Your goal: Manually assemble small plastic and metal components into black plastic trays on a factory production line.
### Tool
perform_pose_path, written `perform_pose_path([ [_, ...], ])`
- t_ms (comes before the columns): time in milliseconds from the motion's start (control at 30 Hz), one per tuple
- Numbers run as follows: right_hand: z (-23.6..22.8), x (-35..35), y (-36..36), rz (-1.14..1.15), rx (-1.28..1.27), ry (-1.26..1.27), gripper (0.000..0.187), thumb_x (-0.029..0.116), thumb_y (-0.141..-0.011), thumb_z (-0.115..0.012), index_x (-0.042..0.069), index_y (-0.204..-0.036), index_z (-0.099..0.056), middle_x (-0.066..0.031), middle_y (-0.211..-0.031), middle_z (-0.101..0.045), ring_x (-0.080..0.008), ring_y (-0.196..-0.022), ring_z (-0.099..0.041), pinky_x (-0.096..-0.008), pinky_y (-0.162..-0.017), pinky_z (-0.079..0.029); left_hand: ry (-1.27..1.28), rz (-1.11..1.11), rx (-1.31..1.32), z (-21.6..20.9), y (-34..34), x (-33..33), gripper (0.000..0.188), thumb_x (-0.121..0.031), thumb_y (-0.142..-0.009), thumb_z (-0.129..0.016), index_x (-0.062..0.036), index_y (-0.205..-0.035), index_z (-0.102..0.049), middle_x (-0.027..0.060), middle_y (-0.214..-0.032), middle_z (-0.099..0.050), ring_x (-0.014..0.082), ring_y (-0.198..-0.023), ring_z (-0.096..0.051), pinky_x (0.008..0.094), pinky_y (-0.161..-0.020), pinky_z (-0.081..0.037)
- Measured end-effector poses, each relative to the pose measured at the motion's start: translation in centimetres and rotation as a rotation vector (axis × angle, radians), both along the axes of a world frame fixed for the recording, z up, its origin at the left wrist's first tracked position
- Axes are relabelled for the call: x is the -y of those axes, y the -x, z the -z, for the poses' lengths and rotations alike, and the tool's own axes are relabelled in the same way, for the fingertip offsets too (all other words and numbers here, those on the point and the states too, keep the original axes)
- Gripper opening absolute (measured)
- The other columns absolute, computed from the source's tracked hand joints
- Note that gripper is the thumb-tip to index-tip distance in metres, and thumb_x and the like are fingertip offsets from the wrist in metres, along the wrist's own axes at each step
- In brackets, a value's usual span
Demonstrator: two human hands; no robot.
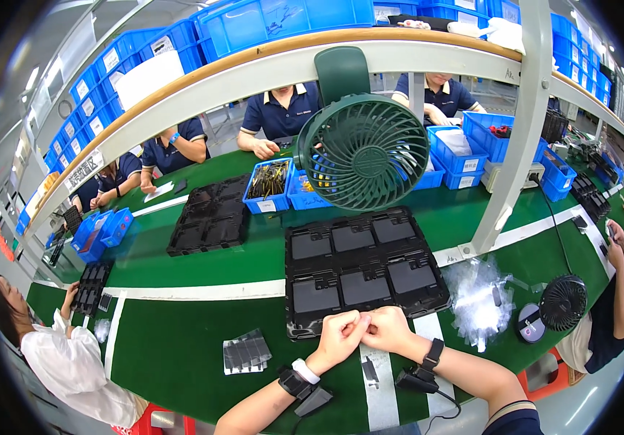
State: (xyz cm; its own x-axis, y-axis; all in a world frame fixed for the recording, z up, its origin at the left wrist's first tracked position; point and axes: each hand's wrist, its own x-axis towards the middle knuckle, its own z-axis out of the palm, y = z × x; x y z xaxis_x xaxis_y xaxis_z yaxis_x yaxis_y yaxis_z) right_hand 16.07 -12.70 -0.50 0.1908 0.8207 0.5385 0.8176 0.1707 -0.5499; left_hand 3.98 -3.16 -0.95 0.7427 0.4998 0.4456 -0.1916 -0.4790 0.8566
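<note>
Small item: pinched between the fingertips of both hands, right where they meet at the near edge of the black tray; it is too small and too covered by the fingers to tell what it is.
Left hand (339, 335): curled, fingertips pressed against those of the other hand; a white band and a black strapped device sit on the wrist.
Right hand (387, 330): curled likewise, thumb and fingers closed on the same small item; a black wrist strap with a cable trails toward the near edge.
Black tray (361, 270): lies on the tabletop just beyond the hands, with two rows of pockets; all visible pockets appear to hold dark flat rectangular parts.
Progress: judging by the filled pockets, loading of this tray looks about done, and the piece between the fingers is what remains in hand.
Stack of grey flat pieces (246, 352): on the near left, apart from the hands.
Clear plastic wrappers (476, 293): a loose heap to the right of the tray.
Green fan (362, 151): stands beyond the tray, facing the person.
Tabletop (181, 333): green with white tape lines.
</note>
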Motion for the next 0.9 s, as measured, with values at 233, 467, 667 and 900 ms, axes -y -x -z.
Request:
perform_pose_path([
  [233, 0.3, 0.3, -0.58, -0.067, 0.003, 0.031, 0.011, 0.021, -0.072, -0.069, 0.011, -0.074, -0.065, -0.0067, -0.059, -0.062, -0.0265, -0.056, -0.063, -0.037, -0.055, -0.05, -0.034, 0.041, 0.002, -0.49, 0.01, 0.13, 0.036, -0.01, -0.09, -0.062, -0.0006, -0.06, -0.045, 0.0019, -0.052, -0.034, 0.0077, -0.05, -0.032, 0.0274, -0.046, -0.029],
  [467, 0.16, 0.32, -0.55, -0.066, 0.026, 0.049, 0.011, 0.021, -0.072, -0.069, 0.011, -0.074, -0.064, -0.0067, -0.059, -0.062, -0.0264, -0.057, -0.063, -0.0372, -0.057, -0.05, -0.051, 0.031, 0.0, -1.16, 0.07, 0.25, 0.036, -0.009, -0.089, -0.063, -0.001, -0.06, -0.044, 0.0027, -0.052, -0.033, 0.0088, -0.049, -0.032, 0.0279, -0.045, -0.028],
  [667, 0.06, 0.37, -0.49, -0.072, 0.024, 0.051, 0.011, 0.021, -0.073, -0.069, 0.012, -0.076, -0.064, -0.0062, -0.059, -0.061, -0.0261, -0.057, -0.063, -0.0368, -0.058, -0.05, -0.061, 0.032, 0.009, -0.8, 0.05, 0.13, 0.036, -0.009, -0.088, -0.063, -0.0012, -0.06, -0.044, 0.0028, -0.052, -0.034, 0.0093, -0.048, -0.032, 0.028, -0.045, -0.028],
  [900, -0.18, 0.33, -0.44, -0.083, 0.012, 0.051, 0.009, 0.02, -0.074, -0.068, 0.012, -0.077, -0.064, -0.0056, -0.059, -0.061, -0.0264, -0.058, -0.063, -0.0372, -0.058, -0.05, -0.068, 0.035, 0.01, -0.96, 0.1, 0.12, 0.034, -0.01, -0.088, -0.063, -0.0015, -0.06, -0.045, 0.0027, -0.052, -0.033, 0.0097, -0.048, -0.032, 0.0282, -0.044, -0.027],
])
